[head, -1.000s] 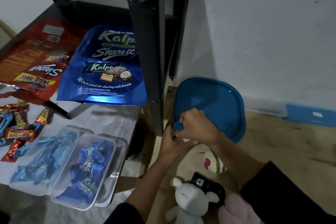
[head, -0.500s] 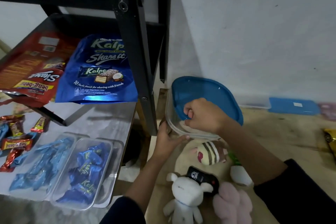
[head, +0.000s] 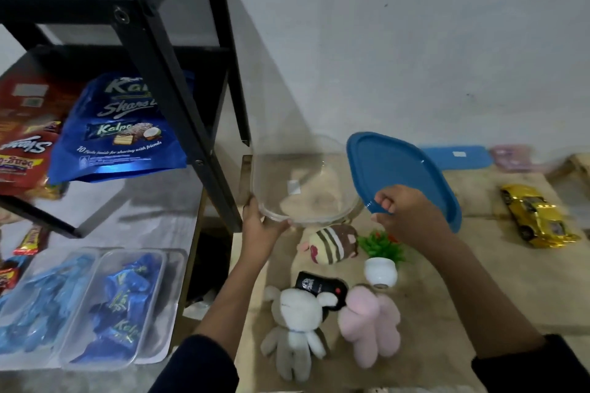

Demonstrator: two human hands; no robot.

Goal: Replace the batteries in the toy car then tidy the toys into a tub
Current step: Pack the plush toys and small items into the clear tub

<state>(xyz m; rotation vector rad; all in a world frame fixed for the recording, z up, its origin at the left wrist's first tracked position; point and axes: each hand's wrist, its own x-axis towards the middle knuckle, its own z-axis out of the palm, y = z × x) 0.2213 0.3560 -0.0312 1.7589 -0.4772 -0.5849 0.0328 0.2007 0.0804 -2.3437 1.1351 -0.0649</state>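
Pale wall behind a tan floor mat. Left hand (head: 261, 226) grips the clear tub (head: 303, 182) rim; right hand (head: 405, 214) pinches the blue lid (head: 399, 169), held aside. Plush toys (head: 332, 242) lie just below the tub, nearer the left hand.

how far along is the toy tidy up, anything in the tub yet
Done: the lid is off the tub, held in the right hand, while the left hand steadies the tub. In hand: opening up; the tub looks empty. Left: everything, namely the striped plush, white bunny, pink plush, remote, small plant and gold car. Whether the batteries are changed cannot be told.
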